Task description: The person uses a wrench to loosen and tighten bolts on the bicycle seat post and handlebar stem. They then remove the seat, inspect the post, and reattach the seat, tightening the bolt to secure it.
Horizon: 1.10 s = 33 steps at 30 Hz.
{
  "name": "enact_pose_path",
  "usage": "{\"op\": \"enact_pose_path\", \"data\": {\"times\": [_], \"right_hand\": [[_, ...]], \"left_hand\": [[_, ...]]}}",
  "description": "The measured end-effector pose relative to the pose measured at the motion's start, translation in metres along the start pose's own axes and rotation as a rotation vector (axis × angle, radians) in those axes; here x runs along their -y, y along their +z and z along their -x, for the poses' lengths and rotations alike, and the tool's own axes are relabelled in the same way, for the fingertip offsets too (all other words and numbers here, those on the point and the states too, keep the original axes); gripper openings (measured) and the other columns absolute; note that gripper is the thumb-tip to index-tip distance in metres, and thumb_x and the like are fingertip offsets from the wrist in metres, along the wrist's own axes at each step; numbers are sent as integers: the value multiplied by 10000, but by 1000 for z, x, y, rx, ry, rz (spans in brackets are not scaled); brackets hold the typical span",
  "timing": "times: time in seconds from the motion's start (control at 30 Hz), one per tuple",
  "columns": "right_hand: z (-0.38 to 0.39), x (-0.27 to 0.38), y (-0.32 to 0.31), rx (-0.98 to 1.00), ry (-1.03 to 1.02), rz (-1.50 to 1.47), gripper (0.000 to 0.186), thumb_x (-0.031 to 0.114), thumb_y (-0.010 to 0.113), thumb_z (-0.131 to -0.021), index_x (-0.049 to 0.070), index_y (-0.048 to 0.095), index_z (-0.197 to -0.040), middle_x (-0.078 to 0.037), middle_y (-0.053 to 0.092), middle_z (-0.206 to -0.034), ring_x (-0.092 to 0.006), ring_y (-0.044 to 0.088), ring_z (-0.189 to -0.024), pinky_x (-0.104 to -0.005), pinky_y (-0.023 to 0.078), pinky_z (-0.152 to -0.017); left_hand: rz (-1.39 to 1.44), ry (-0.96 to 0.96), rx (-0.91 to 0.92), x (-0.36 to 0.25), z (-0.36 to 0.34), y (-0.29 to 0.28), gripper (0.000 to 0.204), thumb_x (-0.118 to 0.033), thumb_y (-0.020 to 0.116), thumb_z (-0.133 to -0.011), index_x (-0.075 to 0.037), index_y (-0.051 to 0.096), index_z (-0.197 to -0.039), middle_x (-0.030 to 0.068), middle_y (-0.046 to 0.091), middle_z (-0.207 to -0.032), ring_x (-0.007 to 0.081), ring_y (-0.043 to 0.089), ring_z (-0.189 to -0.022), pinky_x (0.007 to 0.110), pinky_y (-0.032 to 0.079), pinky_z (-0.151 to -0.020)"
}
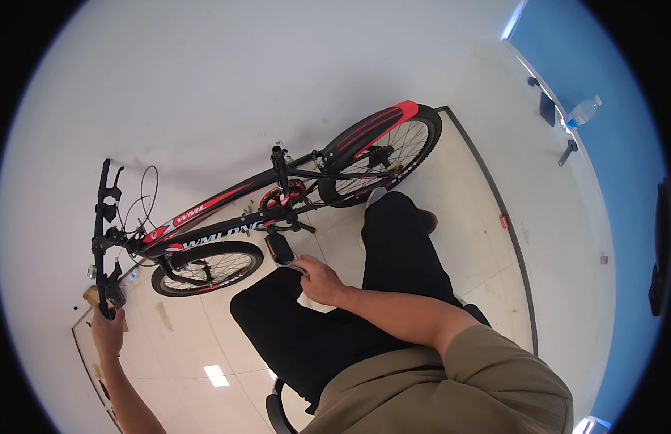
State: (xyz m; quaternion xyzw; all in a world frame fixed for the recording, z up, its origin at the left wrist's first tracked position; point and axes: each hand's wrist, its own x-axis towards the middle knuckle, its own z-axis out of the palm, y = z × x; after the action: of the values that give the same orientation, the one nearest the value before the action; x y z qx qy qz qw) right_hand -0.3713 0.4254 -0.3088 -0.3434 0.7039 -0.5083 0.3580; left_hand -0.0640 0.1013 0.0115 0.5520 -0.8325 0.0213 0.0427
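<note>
A black and red bicycle (227, 195) stands across in front of me, its handlebar (100, 224) at the left and its rear wheel at the far right. My left hand (107, 331) is closed around the near end of the handlebar, beside the brake lever. My right hand (321, 281) is closed at the outer end of a black pedal (279, 247), just above my knee; a thin grey edge shows by the fingertips. The front wheel (209, 267) lies between my two hands. The chainring (282, 195) sits beyond the pedal, partly covered by the frame.
A white wall (205, 87) rises behind the bicycle. To the right, a plastic bottle (583, 112) and a dark flat object (547, 108) are near a blue surface (617, 166). Brown cardboard (94, 296) shows by my left hand. My legs (404, 253) are close to the bicycle.
</note>
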Motion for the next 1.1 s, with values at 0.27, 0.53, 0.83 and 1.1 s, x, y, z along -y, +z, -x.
{"op": "enact_pose_path", "data": {"times": [0.27, 0.53, 0.83, 1.1], "right_hand": [[-15, -33, -4, 1, 336, -13, 303, 130, 561, -819, 18, 707, -1059, -210, 704, -1050, -378, 662, -1039, -439, 521, -894], [-21, -48, 3, 20, 359, 105, 269, 106, 541, -789, 13, 719, -969, -211, 704, -1046, -384, 663, -1034, -451, 522, -880], [-21, -46, 1, 46, 392, 50, 330, 133, 570, -793, 25, 733, -1060, -202, 711, -1086, -369, 667, -1046, -435, 525, -895], [-22, -54, 5, 58, 432, 62, 343, 139, 574, -802, 24, 728, -1087, -196, 702, -1141, -358, 652, -1105, -424, 517, -939]], "left_hand": [[-165, -15, -136, -15, 9, -8, 438, -327, 706, -847, -32, 633, -1163, 187, 729, -961, 393, 695, -900, 489, 522, -792], [-229, -82, -135, -15, 9, -8, 379, -358, 699, -858, -35, 662, -1053, 195, 719, -911, 410, 687, -866, 510, 515, -766], [-256, -71, -101, -16, 9, -7, 385, -363, 706, -852, -5, 662, -986, 211, 708, -920, 413, 678, -895, 512, 505, -791], [-255, -77, -77, -24, 8, -8, 373, -347, 703, -861, 2, 658, -988, 212, 713, -929, 413, 681, -908, 511, 506, -803]]}}
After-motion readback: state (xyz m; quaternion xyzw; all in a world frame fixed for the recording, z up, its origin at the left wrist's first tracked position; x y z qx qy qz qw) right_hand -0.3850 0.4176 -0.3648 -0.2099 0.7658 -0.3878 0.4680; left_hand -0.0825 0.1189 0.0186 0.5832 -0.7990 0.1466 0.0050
